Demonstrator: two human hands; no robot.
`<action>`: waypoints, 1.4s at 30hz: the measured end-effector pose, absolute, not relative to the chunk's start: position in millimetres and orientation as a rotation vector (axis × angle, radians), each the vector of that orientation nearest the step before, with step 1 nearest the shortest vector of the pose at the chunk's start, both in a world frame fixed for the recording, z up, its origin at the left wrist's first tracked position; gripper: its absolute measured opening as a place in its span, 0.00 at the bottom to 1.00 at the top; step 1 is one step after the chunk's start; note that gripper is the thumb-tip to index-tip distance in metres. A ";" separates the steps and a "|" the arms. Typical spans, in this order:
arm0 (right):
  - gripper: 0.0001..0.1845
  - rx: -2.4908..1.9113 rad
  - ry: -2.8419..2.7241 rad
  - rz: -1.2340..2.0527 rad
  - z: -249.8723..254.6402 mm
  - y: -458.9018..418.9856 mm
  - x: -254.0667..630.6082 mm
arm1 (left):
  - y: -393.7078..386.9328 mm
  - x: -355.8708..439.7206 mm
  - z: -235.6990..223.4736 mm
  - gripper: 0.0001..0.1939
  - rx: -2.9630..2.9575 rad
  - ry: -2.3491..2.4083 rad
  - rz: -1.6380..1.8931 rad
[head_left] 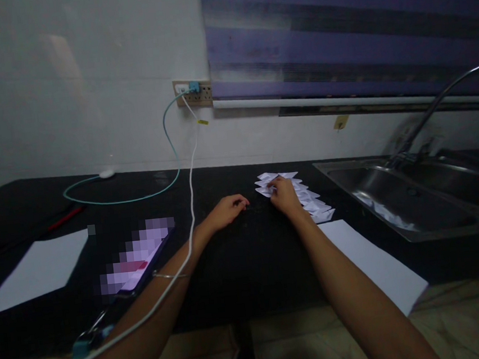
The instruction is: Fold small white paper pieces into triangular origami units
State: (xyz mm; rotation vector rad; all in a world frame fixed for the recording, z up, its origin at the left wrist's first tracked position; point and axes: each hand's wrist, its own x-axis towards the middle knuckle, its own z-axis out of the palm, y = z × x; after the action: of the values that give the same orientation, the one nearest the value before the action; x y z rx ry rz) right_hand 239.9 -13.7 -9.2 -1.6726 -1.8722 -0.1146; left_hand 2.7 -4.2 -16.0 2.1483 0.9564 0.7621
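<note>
My right hand [284,194] reaches forward over a row of several small folded white paper pieces [312,202] on the black counter [238,258]; its fingers rest on the far pieces at the top of the row. My left hand [228,209] lies on the bare counter just left of the row, fingers curled loosely inward, with nothing visible in them. A thin bracelet circles my left forearm.
A white sheet [375,265] lies at the counter's front edge by my right arm, another sheet [36,269] at the left. A lit phone [139,257] lies left of centre. A white cable [192,195] and a teal cable [139,197] run from the wall socket [192,92]. A steel sink [398,198] and tap [436,107] stand right.
</note>
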 end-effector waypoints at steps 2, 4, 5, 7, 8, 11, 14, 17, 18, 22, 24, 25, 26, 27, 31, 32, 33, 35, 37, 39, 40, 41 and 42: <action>0.24 -1.560 -1.808 -0.165 -7.3 -16.5 239.0 | -3.4 2.5 -16.4 0.14 2.149 0.954 0.760; 0.23 -1.431 -1.737 -0.219 -1.7 -20.4 234.5 | -2.3 2.2 -17.0 0.14 2.145 0.947 0.764; 0.21 -1.366 -1.700 -0.242 3.6 -22.9 230.9 | -1.6 2.1 -17.5 0.14 2.144 0.940 0.768; 0.18 -1.256 -1.638 -0.246 21.7 -30.8 222.4 | 0.1 1.8 -18.7 0.14 2.142 0.923 0.769; 0.17 -1.210 -1.626 -0.222 34.8 -37.1 218.8 | 1.0 1.6 -19.4 0.14 2.140 0.915 0.766; 0.13 -1.176 -1.737 -0.115 84.1 -72.2 219.1 | 2.1 1.0 -20.2 0.14 2.134 0.906 0.751; 0.15 -1.328 -1.986 -0.104 118.6 -133.3 242.1 | 0.3 1.0 -17.6 0.14 2.140 0.904 0.737; 0.22 -1.670 -2.142 -0.180 104.5 -200.7 280.1 | -2.4 2.1 -13.3 0.14 2.147 0.906 0.727; 0.26 -1.802 -2.159 -0.205 89.6 -219.3 293.3 | -2.9 2.7 -12.1 0.14 2.149 0.909 0.720; 0.32 -2.109 -2.209 -0.065 21.3 -260.7 332.9 | -2.4 4.6 -9.8 0.14 2.171 0.917 0.699; 0.29 -2.140 -2.186 -0.059 2.0 -265.9 340.3 | -2.6 4.7 -9.6 0.13 2.178 0.902 0.708; 0.29 -2.152 -2.188 -0.065 -2.3 -266.4 341.3 | -3.1 4.6 -9.6 0.13 2.172 0.898 0.718; 0.29 -2.162 -2.183 -0.079 -3.9 -266.1 341.0 | -3.8 4.3 -9.5 0.13 2.164 0.897 0.726; 0.29 -2.171 -2.180 -0.095 -3.4 -265.3 339.8 | -4.6 4.1 -9.4 0.13 2.153 0.899 0.735; 0.23 -2.196 -2.183 -0.175 3.8 -262.5 334.2 | -6.5 3.7 -9.7 0.12 2.128 0.887 0.769; 0.21 -2.208 -2.180 -0.205 4.7 -262.4 333.7 | -6.3 3.8 -9.9 0.11 2.126 0.883 0.775; 0.19 -2.225 -2.170 -0.237 5.0 -262.5 333.6 | -5.9 4.1 -10.2 0.11 2.124 0.881 0.777; 0.16 -2.273 -2.152 -0.279 4.4 -263.3 334.3 | -4.6 4.8 -10.8 0.12 2.120 0.888 0.770; 0.15 -2.322 -2.127 -0.292 3.4 -264.1 335.4 | -3.3 5.7 -11.3 0.13 2.122 0.903 0.753; 0.15 -2.327 -2.099 -0.293 3.5 -264.2 336.3 | -2.1 6.4 -11.6 0.13 2.133 0.910 0.725; 0.15 -2.308 -2.081 -0.279 4.4 -263.7 336.7 | -1.6 6.6 -11.8 0.14 2.138 0.911 0.715; 0.15 -2.279 -2.055 -0.251 5.9 -262.9 337.1 | -1.3 6.8 -11.9 0.14 2.141 0.910 0.706; 0.16 -2.243 -2.019 -0.211 8.0 -261.9 337.5 | -1.2 6.8 -12.0 0.14 2.143 0.906 0.701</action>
State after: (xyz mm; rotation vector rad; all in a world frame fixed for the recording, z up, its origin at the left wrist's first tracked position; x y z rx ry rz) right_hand 337.5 -261.9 8.0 -2.2429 -2.0188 -0.2107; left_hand 6.8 -1.2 -12.0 2.1427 0.9059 0.7006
